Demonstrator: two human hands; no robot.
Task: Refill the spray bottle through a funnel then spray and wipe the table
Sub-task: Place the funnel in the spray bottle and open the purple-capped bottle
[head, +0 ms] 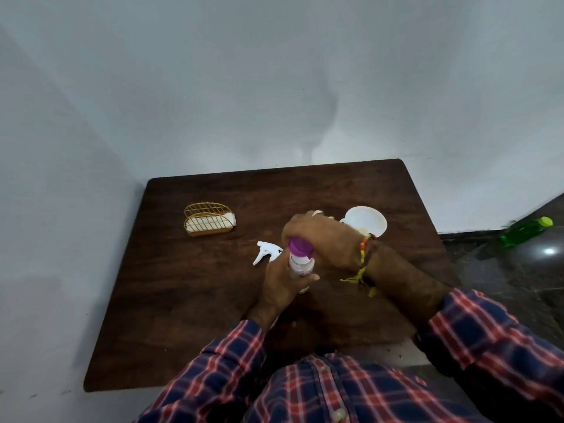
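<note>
Dark wood: the table (189, 315) has a brown, grained top with rounded far corners, its far edge close to the wall.
Room: a pale grey-white wall (213, 87) fills the upper half of the view; at 3 o'clock a dark, glossy stone floor (503, 276) shows a bright spot of reflected light.
Bottle: a white bottle (300, 265) with a purple cap (300, 247) stands near the table's centre, held between both hands.
Left hand: the left hand (282, 282) is wrapped around the bottle's body from the 7 o'clock side, thumb across the front.
Right hand: the right hand (320, 236) is closed over the purple cap from above; coloured threads are tied around its wrist.
Spray head: a white trigger sprayer (266, 251) lies on the wood just at 10 o'clock of the bottle.
Funnel: a white funnel (366, 222) sits at 2 o'clock, partly hidden behind the right hand.
Holder: a gold wire holder (209, 222) with white napkins stands at 10 o'clock, well apart.
Floor item: a green bottle (526, 232) lies on the floor at 3 o'clock.
Clothing: plaid sleeves in navy and red.
</note>
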